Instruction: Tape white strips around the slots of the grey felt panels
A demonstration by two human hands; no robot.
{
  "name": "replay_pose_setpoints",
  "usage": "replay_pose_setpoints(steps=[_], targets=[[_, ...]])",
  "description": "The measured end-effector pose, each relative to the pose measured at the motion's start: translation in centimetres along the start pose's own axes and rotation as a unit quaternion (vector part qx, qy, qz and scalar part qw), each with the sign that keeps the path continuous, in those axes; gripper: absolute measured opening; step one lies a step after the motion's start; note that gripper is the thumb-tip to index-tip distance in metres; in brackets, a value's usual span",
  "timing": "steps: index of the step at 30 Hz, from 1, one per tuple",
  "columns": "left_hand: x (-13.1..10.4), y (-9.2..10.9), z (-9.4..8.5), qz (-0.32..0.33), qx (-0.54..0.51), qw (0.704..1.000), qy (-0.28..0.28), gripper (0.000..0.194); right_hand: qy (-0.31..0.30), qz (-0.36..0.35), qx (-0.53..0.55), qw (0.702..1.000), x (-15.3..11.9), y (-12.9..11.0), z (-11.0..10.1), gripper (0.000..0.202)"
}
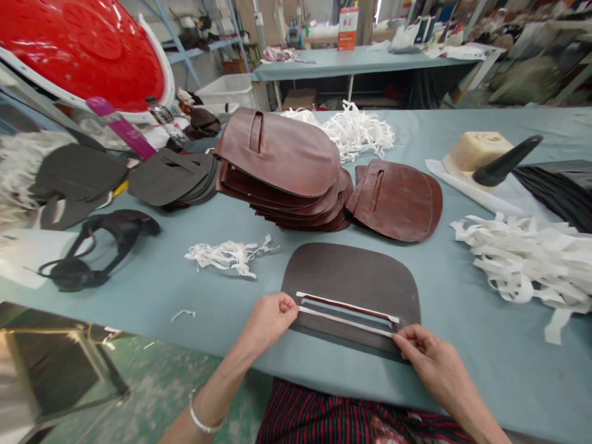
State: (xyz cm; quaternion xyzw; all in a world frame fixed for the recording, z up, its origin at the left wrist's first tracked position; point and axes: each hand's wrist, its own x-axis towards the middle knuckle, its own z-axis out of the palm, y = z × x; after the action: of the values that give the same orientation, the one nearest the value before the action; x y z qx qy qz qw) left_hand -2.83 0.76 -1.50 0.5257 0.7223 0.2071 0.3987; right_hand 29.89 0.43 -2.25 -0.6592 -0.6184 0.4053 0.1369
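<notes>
A dark grey rounded panel point(349, 271) lies near the table's front edge, with a long slot cut through it. One white strip point(346, 306) lies along the slot's far edge. A second white strip point(345, 322) is stretched along the near edge. My left hand point(274, 317) pinches its left end, and my right hand point(428, 351) pinches its right end. Just beyond the panel rises a stack of brown leather pieces point(282, 151), each top one slotted. Beside it sit a few more brown leather pieces point(398, 200).
Loose white strips point(229, 254) lie left of the panel, with a larger heap of strips point(531, 262) at right. A black-handled tool point(506, 163) stands by a cream block point(478, 151). Grey panels point(171, 176) and a black strap-like object point(104, 246) occupy the left side.
</notes>
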Motion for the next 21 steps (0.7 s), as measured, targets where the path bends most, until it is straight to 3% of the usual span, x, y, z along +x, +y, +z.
replay_pose_setpoints(steps=[9, 21], targets=[[0.4, 0.1, 0.0, -0.011, 0.005, 1.0, -0.003, 0.018, -0.008, 0.013, 0.078, 0.997, 0.2, 0.2, 0.3, 0.036], [-0.1, 0.9, 0.4, -0.03, 0.069, 0.996, 0.037, 0.013, 0.002, 0.024, 0.05, 0.998, 0.5, -0.1, 0.2, 0.032]])
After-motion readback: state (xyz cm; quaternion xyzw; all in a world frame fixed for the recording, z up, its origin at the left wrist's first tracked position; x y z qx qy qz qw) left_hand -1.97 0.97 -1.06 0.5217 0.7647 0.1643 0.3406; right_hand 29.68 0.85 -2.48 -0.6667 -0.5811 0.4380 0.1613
